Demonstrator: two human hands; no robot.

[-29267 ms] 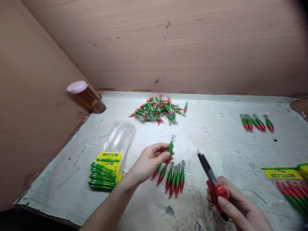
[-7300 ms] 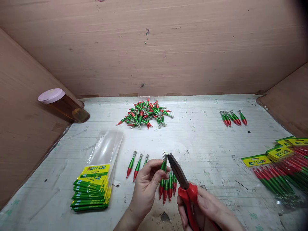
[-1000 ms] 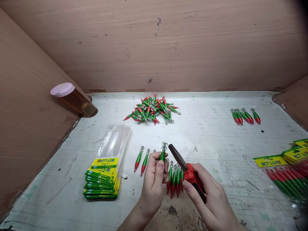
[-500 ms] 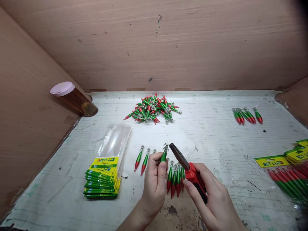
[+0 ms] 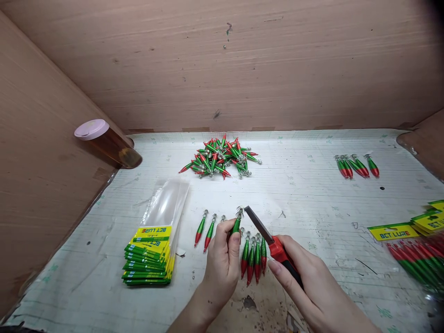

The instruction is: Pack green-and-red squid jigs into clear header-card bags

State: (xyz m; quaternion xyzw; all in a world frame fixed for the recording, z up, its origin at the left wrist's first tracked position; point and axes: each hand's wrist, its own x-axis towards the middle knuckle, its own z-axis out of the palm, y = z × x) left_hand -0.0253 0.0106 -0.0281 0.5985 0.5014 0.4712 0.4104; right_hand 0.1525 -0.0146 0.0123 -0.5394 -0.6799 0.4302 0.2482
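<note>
My left hand (image 5: pixel 224 259) pinches a green squid-jig lure (image 5: pixel 236 225) upright, its crown of metal hooks pointing up and its lower end hidden by my fingers. In my right hand (image 5: pixel 308 282) is a red-and-black-handled tool (image 5: pixel 258 225) with a long, flat grey blade, like a utility knife. The blade's tip is beside the hooks; whether it touches them I cannot tell. Several green-and-red lures (image 5: pixel 256 259) lie in a row under the blade and behind my left hand. More lures (image 5: pixel 210 233) lie left of that hand, one partly covered by it.
A heap of lures (image 5: pixel 218 159) lies at the back. At left is a stack of clear bags with yellow-green headers (image 5: pixel 149 254), and a pink-lidded jar (image 5: pixel 109 143) stands behind it. On the right are several loose lures (image 5: pixel 357 166) and filled packs (image 5: pixel 395 231).
The blade has turned slightly, showing a lighter flat face, and my right hand has shifted a little to the right. My left hand still holds the lure in nearly the same place.
</note>
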